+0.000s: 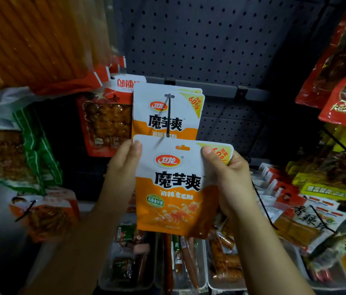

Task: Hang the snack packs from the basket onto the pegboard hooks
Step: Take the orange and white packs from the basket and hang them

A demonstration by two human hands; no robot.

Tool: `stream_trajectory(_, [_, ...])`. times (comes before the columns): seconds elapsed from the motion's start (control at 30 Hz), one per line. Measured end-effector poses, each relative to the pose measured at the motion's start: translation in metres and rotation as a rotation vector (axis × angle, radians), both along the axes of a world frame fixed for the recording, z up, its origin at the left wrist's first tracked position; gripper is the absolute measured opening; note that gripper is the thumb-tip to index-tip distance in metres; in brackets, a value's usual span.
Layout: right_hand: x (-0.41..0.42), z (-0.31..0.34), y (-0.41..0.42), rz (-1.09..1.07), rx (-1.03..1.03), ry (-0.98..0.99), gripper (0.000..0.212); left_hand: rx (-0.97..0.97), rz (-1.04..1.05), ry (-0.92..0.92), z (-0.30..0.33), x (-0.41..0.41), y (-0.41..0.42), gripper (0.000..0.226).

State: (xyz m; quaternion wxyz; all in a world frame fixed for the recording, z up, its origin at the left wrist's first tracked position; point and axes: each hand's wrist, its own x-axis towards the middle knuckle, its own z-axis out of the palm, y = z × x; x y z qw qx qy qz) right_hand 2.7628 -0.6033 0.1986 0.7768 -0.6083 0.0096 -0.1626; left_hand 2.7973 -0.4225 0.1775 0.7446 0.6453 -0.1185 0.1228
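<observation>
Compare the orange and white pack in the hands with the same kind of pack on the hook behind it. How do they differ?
The held pack is off the hook, pinched at its top corners by the left hand and right hand; the hung pack has the hook through its hole. The held pack shows fully; the hung pack's bottom is covered. Both share one design.

Snack pack (176, 188) held between left hand (123, 165) and right hand (229, 177), before the hook (168, 116); matching packs (165, 113) hanging behind it on the pegboard (221, 39); trays (221, 279) below
</observation>
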Motion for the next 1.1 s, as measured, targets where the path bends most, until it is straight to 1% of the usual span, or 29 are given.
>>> stream_trajectory(0.07, [-0.003, -0.001, 0.002, 0.011, -0.058, -0.018, 0.009, 0.006, -0.029, -0.042, 0.0, -0.01, -0.001, 0.017])
stream_trajectory(0.13, [-0.008, 0.0, 0.005, 0.027, -0.11, -0.04, 0.007, -0.017, 0.03, -0.057, 0.0, -0.016, 0.001, 0.014])
stream_trajectory(0.27, [-0.016, 0.008, 0.009, 0.048, -0.178, -0.084, 0.005, -0.052, 0.097, -0.1, 0.005, -0.027, 0.009, 0.016])
stream_trajectory(0.43, [-0.021, 0.022, 0.014, 0.016, -0.145, -0.157, 0.007, -0.034, 0.083, -0.173, 0.019, -0.032, 0.016, 0.02])
stream_trajectory(0.57, [-0.016, 0.03, 0.019, 0.0, -0.13, -0.157, 0.004, -0.039, 0.097, -0.157, 0.028, -0.027, 0.018, 0.026])
stream_trajectory(0.7, [-0.009, 0.031, 0.022, -0.009, -0.111, -0.125, 0.003, -0.045, 0.107, -0.141, 0.026, -0.019, 0.019, 0.014])
stream_trajectory(0.87, [0.005, 0.025, 0.024, -0.037, -0.104, -0.055, 0.005, -0.031, 0.108, -0.097, 0.017, -0.007, 0.017, 0.015])
stream_trajectory(0.97, [0.012, 0.02, 0.022, -0.033, -0.101, -0.062, 0.004, -0.042, 0.114, -0.071, 0.015, 0.003, 0.015, 0.015])
stream_trajectory(1.1, [0.018, 0.011, 0.013, -0.039, -0.154, -0.083, 0.002, 0.003, 0.142, -0.084, 0.014, 0.018, 0.01, 0.014])
